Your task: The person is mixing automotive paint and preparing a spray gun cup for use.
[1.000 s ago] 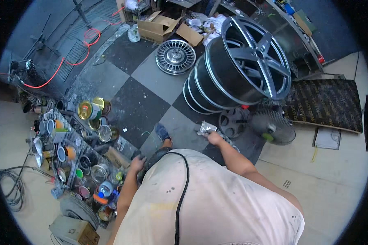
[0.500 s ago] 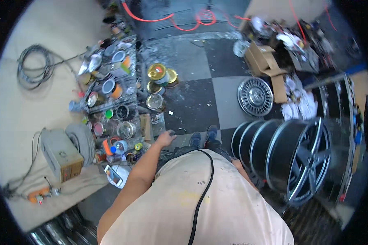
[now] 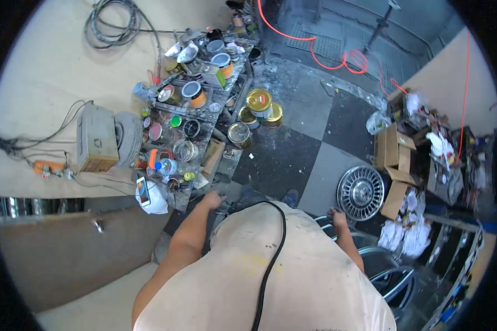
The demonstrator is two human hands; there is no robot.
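My left hand [image 3: 214, 198] hangs beside the right edge of the cluttered bench [image 3: 207, 116], fingers loosely apart with nothing visible in them. A piece of cardboard [image 3: 212, 156] on the bench lies just ahead of it. On the other side, my right hand [image 3: 337, 216] is held out over the stacked wheel rims [image 3: 395, 278], its fingers loosely bent and no object showing in it. Whether it touches a rim I cannot tell. A round silver wheel cover [image 3: 361, 193] lies on the floor ahead of that hand. My right forearm and shirt hide part of the rims.
Paint cans [image 3: 259, 100] stand on the checkered floor. The bench carries cups, tins, a water bottle [image 3: 166, 166] and a phone [image 3: 143, 191] on white cloth. An open cardboard box [image 3: 392, 148] and crumpled white paper [image 3: 406, 234] sit right. A red hose [image 3: 327, 62] coils at the back.
The view has turned left, so bench and floor items appear farther right. My right hand has come out from beside my body. The rims have slid down behind my right arm.
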